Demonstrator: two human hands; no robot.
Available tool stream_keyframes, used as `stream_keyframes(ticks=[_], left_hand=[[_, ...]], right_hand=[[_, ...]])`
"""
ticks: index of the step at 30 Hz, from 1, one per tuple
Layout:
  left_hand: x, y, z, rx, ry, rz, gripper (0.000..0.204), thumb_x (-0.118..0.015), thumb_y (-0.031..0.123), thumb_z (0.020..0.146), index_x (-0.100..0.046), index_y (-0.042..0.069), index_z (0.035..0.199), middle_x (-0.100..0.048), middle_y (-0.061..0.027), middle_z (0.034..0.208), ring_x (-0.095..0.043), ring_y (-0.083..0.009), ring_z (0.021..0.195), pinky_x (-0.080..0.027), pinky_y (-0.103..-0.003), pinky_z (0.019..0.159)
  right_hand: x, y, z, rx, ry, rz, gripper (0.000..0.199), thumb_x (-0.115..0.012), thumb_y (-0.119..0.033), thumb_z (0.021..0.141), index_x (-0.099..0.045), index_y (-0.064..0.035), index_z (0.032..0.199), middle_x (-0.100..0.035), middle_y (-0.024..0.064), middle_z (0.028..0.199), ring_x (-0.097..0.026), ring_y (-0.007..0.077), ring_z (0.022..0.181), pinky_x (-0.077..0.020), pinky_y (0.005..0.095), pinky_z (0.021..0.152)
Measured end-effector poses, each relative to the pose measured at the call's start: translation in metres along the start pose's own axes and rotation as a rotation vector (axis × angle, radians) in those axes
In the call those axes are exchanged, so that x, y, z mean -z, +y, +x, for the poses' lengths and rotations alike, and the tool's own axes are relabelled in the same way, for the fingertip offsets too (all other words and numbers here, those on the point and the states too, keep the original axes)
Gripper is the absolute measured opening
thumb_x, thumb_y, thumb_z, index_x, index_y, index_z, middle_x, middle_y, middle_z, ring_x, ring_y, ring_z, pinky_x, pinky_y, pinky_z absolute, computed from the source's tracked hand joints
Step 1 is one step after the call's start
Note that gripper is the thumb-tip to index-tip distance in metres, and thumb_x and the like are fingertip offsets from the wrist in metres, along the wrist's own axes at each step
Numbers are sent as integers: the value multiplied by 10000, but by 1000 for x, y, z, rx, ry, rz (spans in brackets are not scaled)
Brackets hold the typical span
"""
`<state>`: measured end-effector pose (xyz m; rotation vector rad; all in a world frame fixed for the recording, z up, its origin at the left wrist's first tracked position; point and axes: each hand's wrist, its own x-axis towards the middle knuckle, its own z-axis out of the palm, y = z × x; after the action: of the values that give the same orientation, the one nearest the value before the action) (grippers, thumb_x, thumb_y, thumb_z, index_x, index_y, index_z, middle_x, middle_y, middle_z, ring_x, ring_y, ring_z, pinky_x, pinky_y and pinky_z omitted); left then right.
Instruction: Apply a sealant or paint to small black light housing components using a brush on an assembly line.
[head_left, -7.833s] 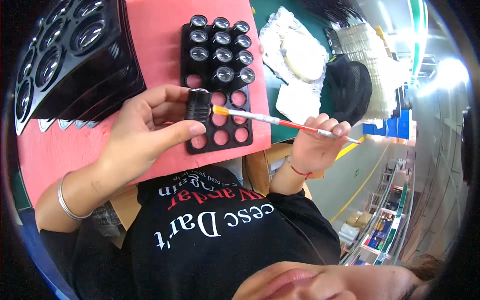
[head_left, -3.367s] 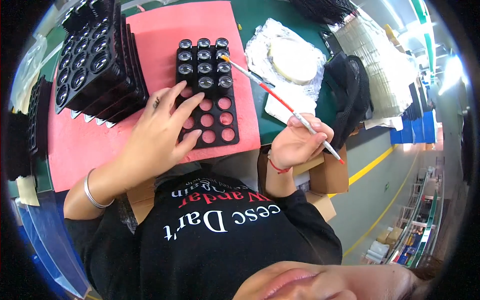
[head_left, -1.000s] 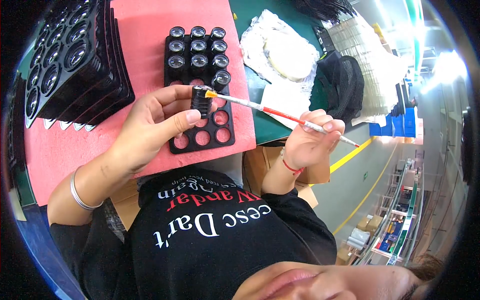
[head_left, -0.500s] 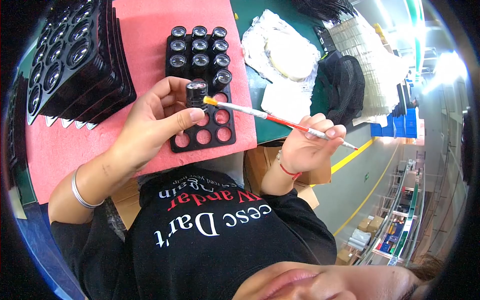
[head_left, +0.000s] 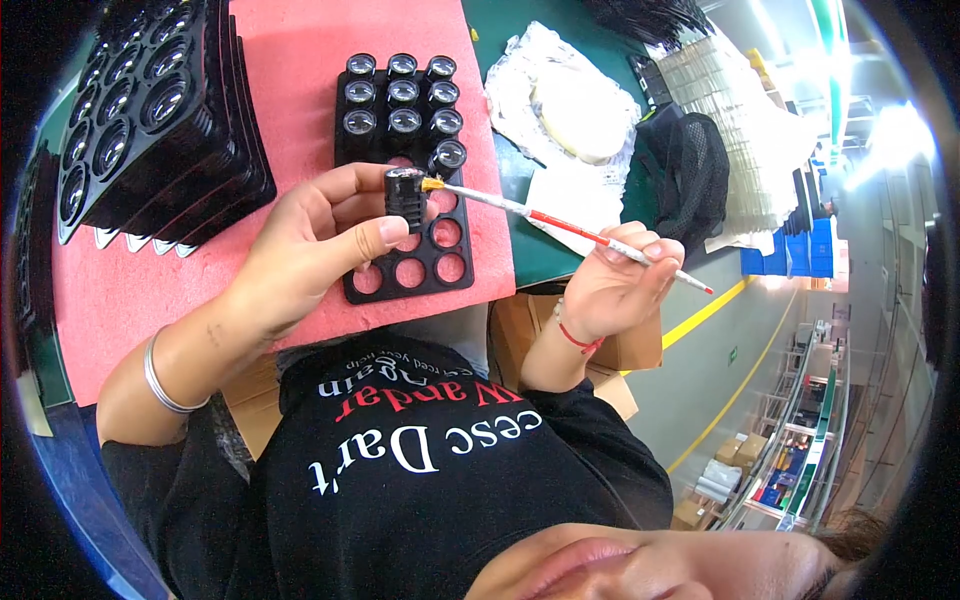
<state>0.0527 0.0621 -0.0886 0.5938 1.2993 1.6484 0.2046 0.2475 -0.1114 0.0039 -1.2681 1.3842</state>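
Note:
Between the thumb and fingers of my left hand (head_left: 320,225) stands a small black ribbed cylinder with a clear lens on top (head_left: 404,200), held upright. My right hand (head_left: 622,280) pinches a thin paintbrush (head_left: 575,228) with a white and red handle. Its yellow bristles touch the upper right side of the lens cylinder, just below the rim. Beneath my left hand lies a black tray with round holes (head_left: 430,280). Its far part carries several similar lens cylinders (head_left: 403,92); the near holes show the pink mat through them.
Tall stacked black trays of larger lenses (head_left: 150,120) stand at the left on the pink foam mat (head_left: 290,60). Crumpled white wrapping with a pale round piece (head_left: 572,115) lies on the green table (head_left: 500,30) at right. Beyond it are black mesh (head_left: 690,165) and blue bins (head_left: 800,250).
My left hand has turned the lens cylinder slightly and shifted it a little right. The brush tip has moved up and right, from its side to near the rim.

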Motion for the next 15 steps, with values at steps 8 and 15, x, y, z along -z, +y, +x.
stream_keyframes(ticks=[8,15], left_hand=[[-3,10,-13,-53,-161,197,371,-624,73,705,-470,21,1038,-577,-76,981,-541,-107,858,-428,-228,727],[-3,72,-43,-898,-108,975,301,-687,100,608,-529,30,854,-595,-82,821,-517,-138,703,-344,-224,607]], right_hand=[[10,17,0,135,277,93,229,-381,-276,884,-418,-65,803,-476,27,707,-417,134,591,-326,238,507],[4,17,-4,139,319,75,211,-359,-266,891,-406,-74,818,-478,10,741,-409,127,603,-334,245,542]])
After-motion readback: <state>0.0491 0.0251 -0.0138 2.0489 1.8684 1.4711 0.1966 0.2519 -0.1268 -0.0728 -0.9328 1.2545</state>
